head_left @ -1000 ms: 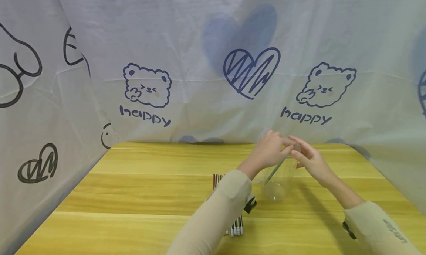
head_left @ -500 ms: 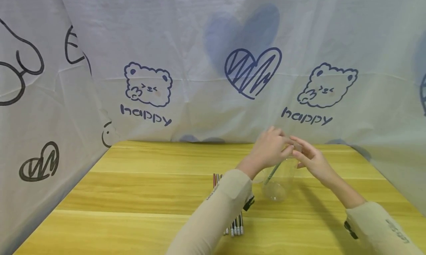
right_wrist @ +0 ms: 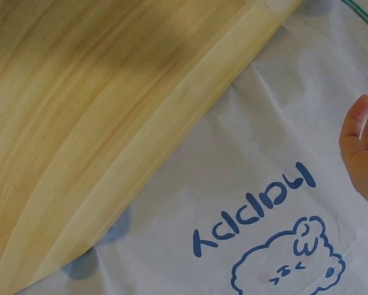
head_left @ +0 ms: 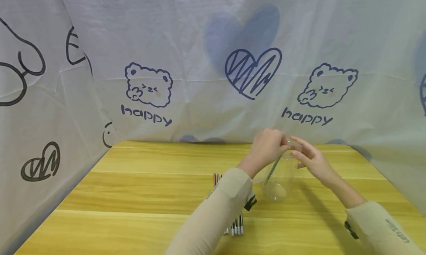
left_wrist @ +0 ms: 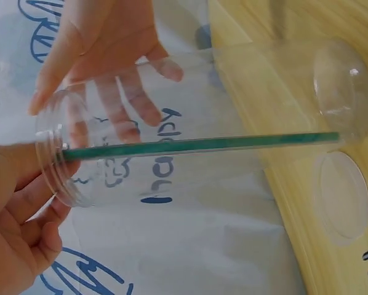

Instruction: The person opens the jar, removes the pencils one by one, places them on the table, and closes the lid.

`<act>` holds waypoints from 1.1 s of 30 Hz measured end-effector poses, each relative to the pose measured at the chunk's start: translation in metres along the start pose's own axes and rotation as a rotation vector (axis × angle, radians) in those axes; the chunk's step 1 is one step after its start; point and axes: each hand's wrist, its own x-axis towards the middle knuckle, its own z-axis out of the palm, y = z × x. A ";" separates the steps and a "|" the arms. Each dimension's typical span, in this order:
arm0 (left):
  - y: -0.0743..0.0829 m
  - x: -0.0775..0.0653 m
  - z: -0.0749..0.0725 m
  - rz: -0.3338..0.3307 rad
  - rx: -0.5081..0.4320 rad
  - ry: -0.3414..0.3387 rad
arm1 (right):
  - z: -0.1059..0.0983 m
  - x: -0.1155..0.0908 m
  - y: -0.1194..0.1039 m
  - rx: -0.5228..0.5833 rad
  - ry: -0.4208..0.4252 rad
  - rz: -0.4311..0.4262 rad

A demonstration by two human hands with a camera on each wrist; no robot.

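Observation:
A tall clear plastic jar (head_left: pixel 286 175) stands tilted over the table, its open mouth toward the hands. Inside it, a green pencil (left_wrist: pixel 202 145) slants from the rim down to near the base. My left hand (head_left: pixel 266 146) is at the mouth, fingers curled, and pinches the pencil's upper end. My right hand (head_left: pixel 311 159) holds the jar near its rim from the right; its spread fingers show through the wall in the left wrist view. Only part of the right hand (right_wrist: pixel 365 153) appears at the edge of the right wrist view.
A clear round lid (left_wrist: pixel 344 196) lies on the wooden table (head_left: pixel 133 196) beside the jar's base. Several dark pencils (head_left: pixel 237 225) with white ends lie side by side, partly hidden under the left forearm. A printed cloth (head_left: pixel 199 99) hangs behind the table.
My left hand has drawn back slightly to the left with its fingers more curled, showing more of the jar's mouth. The right hand and jar stay nearly still.

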 end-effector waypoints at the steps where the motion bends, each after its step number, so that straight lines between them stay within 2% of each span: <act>1: 0.000 -0.001 0.000 0.003 0.002 0.021 | 0.000 0.000 0.000 -0.003 -0.001 -0.004; 3: -0.001 -0.002 0.001 0.012 0.021 0.086 | 0.001 0.001 0.000 -0.013 -0.001 -0.007; 8: -0.006 -0.004 0.001 0.039 0.066 0.344 | 0.002 0.002 0.001 -0.036 -0.002 -0.009; 12: -0.009 -0.003 0.000 0.082 -0.012 0.526 | 0.001 0.001 0.002 -0.046 0.003 -0.011; 16: -0.014 -0.004 -0.001 0.097 -0.106 0.663 | 0.001 0.001 0.003 -0.051 0.002 -0.005; 27: -0.026 -0.006 -0.017 0.026 -0.396 0.871 | -0.001 0.000 0.005 -0.042 -0.001 -0.020; 33: -0.031 -0.007 -0.024 -0.003 -0.531 0.917 | 0.000 0.000 0.003 -0.050 0.003 -0.016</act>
